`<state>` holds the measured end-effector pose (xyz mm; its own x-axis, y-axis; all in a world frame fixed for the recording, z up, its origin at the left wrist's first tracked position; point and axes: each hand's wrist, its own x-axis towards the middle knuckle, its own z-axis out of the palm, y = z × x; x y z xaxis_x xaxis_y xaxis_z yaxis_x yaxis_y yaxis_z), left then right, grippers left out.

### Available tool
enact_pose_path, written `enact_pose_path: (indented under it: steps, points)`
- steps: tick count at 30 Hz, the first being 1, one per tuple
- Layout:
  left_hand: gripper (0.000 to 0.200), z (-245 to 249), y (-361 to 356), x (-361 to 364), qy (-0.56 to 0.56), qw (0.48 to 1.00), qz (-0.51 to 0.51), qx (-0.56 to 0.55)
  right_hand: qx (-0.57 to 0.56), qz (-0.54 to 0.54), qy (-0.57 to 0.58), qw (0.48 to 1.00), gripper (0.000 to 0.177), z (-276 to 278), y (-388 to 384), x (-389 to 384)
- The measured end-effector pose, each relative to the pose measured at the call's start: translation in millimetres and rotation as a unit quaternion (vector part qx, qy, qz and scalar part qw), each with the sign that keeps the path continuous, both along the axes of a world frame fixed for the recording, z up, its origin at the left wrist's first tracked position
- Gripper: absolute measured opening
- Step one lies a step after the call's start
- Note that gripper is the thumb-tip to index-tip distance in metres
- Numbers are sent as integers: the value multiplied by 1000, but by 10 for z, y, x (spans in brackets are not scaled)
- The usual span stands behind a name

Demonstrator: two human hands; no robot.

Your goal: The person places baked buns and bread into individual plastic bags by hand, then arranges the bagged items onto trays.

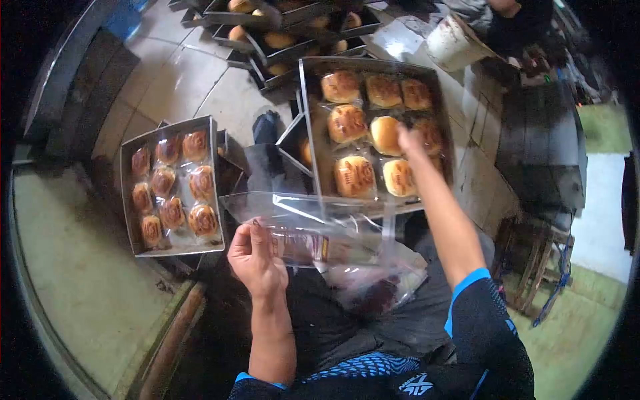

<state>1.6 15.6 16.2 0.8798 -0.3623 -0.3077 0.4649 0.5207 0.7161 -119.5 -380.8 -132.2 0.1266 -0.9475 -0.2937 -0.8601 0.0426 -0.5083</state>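
My left hand (257,260) pinches the edge of a clear plastic bag (300,243) with printing on it, thumb against the fingers. The bag stretches to the right across my lap. Over the large tray (307,120) at upper right, my right hand (410,141) is blurred, its fingers at the side of a plain golden bun (385,135). Around it lie several browned buns with dark markings, such as one bun (354,176) at the near left. Clear wrapping shows around some of them.
A smaller tray (127,193) of glossy wrapped buns stands at left. Stacked dark trays (277,40) with more buns are at the top. A white bucket (457,43) stands at upper right, near another person (527,27). A wooden stool (533,267) is at right.
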Motion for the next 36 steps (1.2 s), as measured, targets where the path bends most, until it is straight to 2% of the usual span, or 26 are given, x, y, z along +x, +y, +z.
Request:
enact_pose_path:
  steps: [1, 3, 4, 6, 7, 8, 9, 11, 12, 13, 15, 17, 19, 20, 21, 22, 23, 24, 25, 26, 27, 29, 31, 33, 35, 36]
  points:
    - [11, 35, -12, 17, 10, 1000, 13, 10, -5, -82, 7, 997, 63, -219, -206, 51]
    - [11, 74, -43, 37, 32, 998, 33, 30, 150, -123, -158, 968, 61, -95, -409, 95]
    - [11, 21, -17, 45, 32, 998, 36, 36, 211, -150, -225, 939, 69, -101, -421, 134]
    - [12, 31, -9, 58, 13, 1000, 6, -15, 134, -25, -78, 988, 69, 42, -260, 179]
    - [12, 44, -15, 54, 2, 999, -11, -43, 91, 36, -3, 995, 69, 195, -75, 198]
    - [12, 48, -28, 41, 5, 999, -8, -37, 29, 46, -63, 997, 84, 307, 219, 163]
    - [12, 63, -34, 25, 9, 999, -12, -30, 44, 67, -100, 992, 76, 425, 368, 86]
    - [11, 89, -46, 25, 8, 1000, -19, -21, 53, -11, -329, 943, 59, 616, 671, -100]
    - [11, 28, -70, 22, 0, 999, 9, 34, 153, -30, -462, 873, 53, 860, 818, -231]
    - [11, 43, -69, 15, -10, 999, 4, 50, 249, -44, -579, 775, 48, 1151, 977, -390]
    - [12, 106, -85, -16, -34, 996, -9, 81, 383, -73, -625, 677, 45, 1514, 1304, -868]
    - [13, 107, -159, -140, -155, 973, -31, 168, 376, 32, -610, 696, 44, 1963, 1801, -1015]
    - [12, 156, -244, -350, -238, 943, -67, 221, 398, 144, -535, 731, 42, 2187, 2103, -1103]
    - [30, 74, -151, -402, -265, 924, -144, 235, 354, 163, -530, 753, 42, 2349, 2284, -1120]
    - [39, 243, -159, -490, -220, 945, -139, 199, 310, 182, -524, 772, 42, 2527, 2467, -1118]
    - [49, 486, -176, -618, -174, 962, -133, 162, 213, 209, -486, 821, 42, 2574, 2628, -1167]
    - [59, 652, -166, -734, -126, 976, -125, 128, 117, 254, -410, 868, 50, 2842, 2777, -1191]
    - [82, 715, -82, -827, -102, 969, -217, 49, -26, 346, -386, 854, 56, 2837, 2890, -1215]
    - [81, 809, -57, -953, -35, 971, -235, -34, -167, 427, -351, 817, 62, 2827, 2979, -1233]
    - [82, 927, -39, -1063, -49, 967, -239, -71, -147, 494, -347, 784, 66, 2835, 3039, -1239]
    - [83, 1031, -13, -1160, -63, 962, -242, -108, -187, 507, -333, 772, 65, 2878, 3110, -1240]
    - [87, 1143, 88, -1340, -143, 969, -196, -57, -267, 527, -301, 748, 63, 2990, 3246, -1256]
    - [90, 1254, 195, -1551, -186, 965, -171, -64, -298, 528, -309, 733, 58, 3067, 3274, -1297]
    - [93, 1385, 364, -1751, -191, 959, -172, -121, -305, 544, -311, 718, 59, 3232, 3307, -1396]
    - [101, 1514, 420, -1550, -92, 966, -185, -153, -321, 572, -267, 706, 54, 3244, 3343, -1415]
    - [101, 1540, 409, -1539, -81, 971, -184, -130, -321, 587, -254, 699, 54, 3255, 3333, -1390]
